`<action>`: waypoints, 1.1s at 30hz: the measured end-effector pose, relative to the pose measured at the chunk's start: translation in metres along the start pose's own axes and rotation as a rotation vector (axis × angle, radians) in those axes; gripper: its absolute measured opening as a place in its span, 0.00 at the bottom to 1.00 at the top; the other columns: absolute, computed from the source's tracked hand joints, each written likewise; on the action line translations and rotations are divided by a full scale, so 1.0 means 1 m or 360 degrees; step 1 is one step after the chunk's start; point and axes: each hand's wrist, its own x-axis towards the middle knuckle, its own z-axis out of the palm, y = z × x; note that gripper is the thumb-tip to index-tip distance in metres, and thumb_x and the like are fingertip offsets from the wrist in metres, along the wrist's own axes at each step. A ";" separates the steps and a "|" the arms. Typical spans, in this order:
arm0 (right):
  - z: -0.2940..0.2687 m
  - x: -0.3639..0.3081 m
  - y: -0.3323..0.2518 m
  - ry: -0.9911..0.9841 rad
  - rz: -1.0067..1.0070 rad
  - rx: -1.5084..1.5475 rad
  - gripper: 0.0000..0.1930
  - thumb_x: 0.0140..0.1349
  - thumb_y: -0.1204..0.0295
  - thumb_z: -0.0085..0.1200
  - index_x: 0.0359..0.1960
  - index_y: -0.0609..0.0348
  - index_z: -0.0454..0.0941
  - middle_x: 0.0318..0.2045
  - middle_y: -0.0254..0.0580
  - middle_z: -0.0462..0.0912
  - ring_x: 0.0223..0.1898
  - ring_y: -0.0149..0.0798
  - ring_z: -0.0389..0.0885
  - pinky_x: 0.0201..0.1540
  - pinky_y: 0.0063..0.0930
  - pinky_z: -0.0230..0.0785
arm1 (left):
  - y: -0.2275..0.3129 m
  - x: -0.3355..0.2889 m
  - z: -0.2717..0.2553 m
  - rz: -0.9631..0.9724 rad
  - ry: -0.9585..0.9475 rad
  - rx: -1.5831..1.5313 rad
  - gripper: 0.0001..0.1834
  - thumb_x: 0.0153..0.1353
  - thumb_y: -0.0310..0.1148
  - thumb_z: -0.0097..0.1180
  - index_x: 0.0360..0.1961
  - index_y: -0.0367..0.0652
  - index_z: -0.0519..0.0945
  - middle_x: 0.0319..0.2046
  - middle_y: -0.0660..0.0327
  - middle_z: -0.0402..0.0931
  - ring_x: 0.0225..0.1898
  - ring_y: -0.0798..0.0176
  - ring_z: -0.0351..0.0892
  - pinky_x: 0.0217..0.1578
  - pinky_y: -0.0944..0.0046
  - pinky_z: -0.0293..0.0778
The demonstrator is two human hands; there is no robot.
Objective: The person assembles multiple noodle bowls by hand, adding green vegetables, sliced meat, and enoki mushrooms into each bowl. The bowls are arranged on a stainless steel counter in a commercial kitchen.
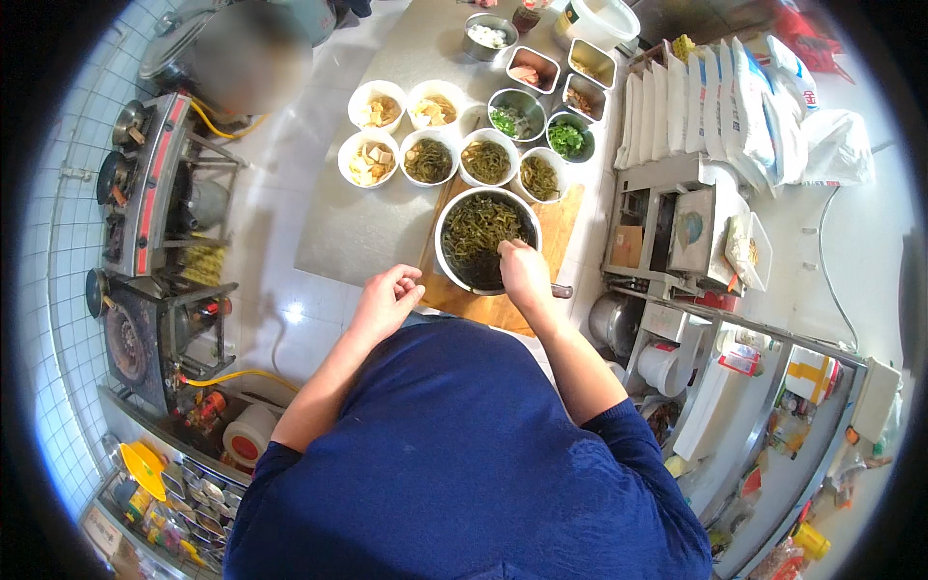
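Note:
A round white-rimmed pot (440,249) with a dark handle (562,290) stands on a wooden board (435,280), full of dark green shredded seaweed (476,232). Over the pot's right side, my right hand (527,275) is closed, its fingertips down at the seaweed; what they grip is hidden. My left hand (391,298) hovers left of the pot, holding nothing, fingers loosely bent and apart. Beyond the pot stand white bowls: three with seaweed on top, including the middle bowl (489,159), and three with pale tofu-like pieces, including the left bowl (368,159).
Metal containers with chopped greens (567,139), a pink food (531,74) and white pieces (489,36) stand farther back on the steel table (338,227). Gas burners (145,193) line the left wall. White sacks (691,106) and shelves (735,387) are on the right.

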 end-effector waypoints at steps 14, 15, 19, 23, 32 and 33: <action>-0.181 -0.033 -0.044 0.0558 -0.0040 0.1446 0.13 0.66 0.89 0.58 0.46 0.64 0.90 0.30 0.36 0.86 0.28 0.25 0.83 0.32 0.20 0.77 | 0.003 -0.016 0.009 0.0053 0.0077 0.0020 0.15 0.67 0.28 0.69 0.53 0.36 0.85 0.32 0.63 0.84 0.32 0.72 0.81 0.38 0.66 0.80; -0.191 -0.033 -0.048 0.0581 -0.0029 0.1534 0.13 0.66 0.90 0.57 0.46 0.65 0.90 0.31 0.35 0.86 0.28 0.25 0.83 0.32 0.20 0.77 | 0.002 -0.016 0.010 0.0082 0.0077 0.0023 0.15 0.67 0.28 0.69 0.53 0.36 0.85 0.32 0.63 0.84 0.32 0.71 0.80 0.38 0.66 0.80; -0.236 -0.038 -0.064 0.0788 -0.0168 0.1556 0.13 0.67 0.91 0.56 0.46 0.69 0.89 0.27 0.37 0.85 0.27 0.25 0.83 0.30 0.19 0.75 | -0.002 -0.014 0.007 0.0133 0.0075 0.0031 0.15 0.68 0.28 0.68 0.53 0.35 0.84 0.32 0.63 0.84 0.31 0.71 0.79 0.37 0.66 0.79; -0.276 -0.043 -0.080 0.0957 -0.0425 0.1564 0.13 0.68 0.90 0.55 0.48 0.70 0.89 0.33 0.36 0.84 0.27 0.25 0.81 0.29 0.18 0.74 | 0.007 -0.007 0.001 0.0149 -0.0033 -0.0031 0.14 0.68 0.27 0.66 0.52 0.33 0.84 0.32 0.63 0.83 0.31 0.71 0.78 0.38 0.64 0.79; -0.322 -0.038 -0.104 0.1245 -0.0529 0.1496 0.14 0.66 0.89 0.56 0.48 0.69 0.90 0.25 0.35 0.83 0.23 0.23 0.78 0.27 0.17 0.69 | 0.148 0.049 0.017 0.0826 -0.0002 -0.0005 0.21 0.63 0.27 0.73 0.57 0.36 0.84 0.34 0.62 0.81 0.30 0.68 0.78 0.33 0.62 0.76; -0.325 -0.037 -0.105 0.1257 -0.0553 0.1505 0.14 0.66 0.88 0.56 0.48 0.69 0.90 0.25 0.35 0.84 0.23 0.23 0.78 0.27 0.16 0.69 | 0.164 0.056 0.021 0.0973 0.0052 0.0060 0.21 0.62 0.28 0.74 0.55 0.36 0.84 0.33 0.60 0.81 0.29 0.66 0.79 0.33 0.61 0.77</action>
